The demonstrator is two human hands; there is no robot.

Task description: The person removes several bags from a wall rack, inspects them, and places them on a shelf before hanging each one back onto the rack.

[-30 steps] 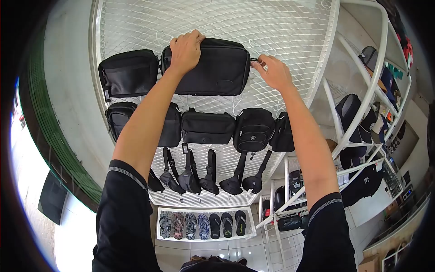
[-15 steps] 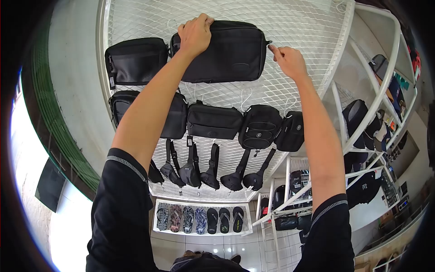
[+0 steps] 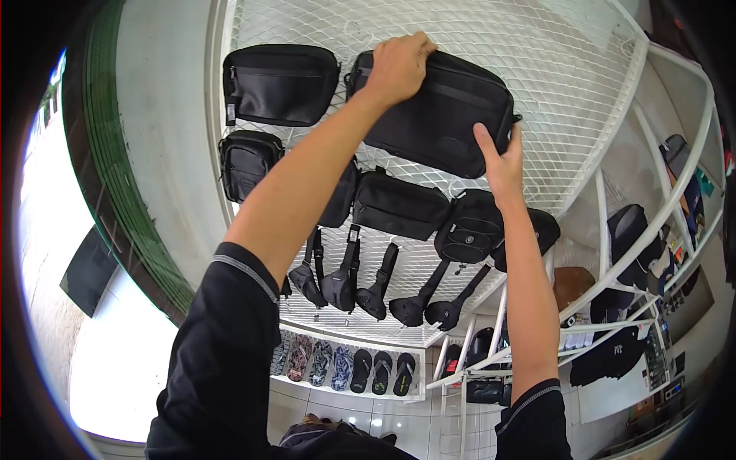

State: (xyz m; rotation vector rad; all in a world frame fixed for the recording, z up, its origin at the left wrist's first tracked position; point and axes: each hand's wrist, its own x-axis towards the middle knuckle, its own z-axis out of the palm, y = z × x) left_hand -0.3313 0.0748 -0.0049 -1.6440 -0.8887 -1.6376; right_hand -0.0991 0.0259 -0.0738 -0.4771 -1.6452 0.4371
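We are gripping the bag [image 3: 441,115] against the mesh [image 3: 567,69], left hand [image 3: 399,65] clasping its top, right hand [image 3: 502,161] flat beneath, keeping it level.

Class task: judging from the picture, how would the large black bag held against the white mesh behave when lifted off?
The large black bag looks soft-sided fabric, so probably flexes rather than staying rigid. Left hand and right hand both support it, hinting it may sag. Likely not slippery or fragile.
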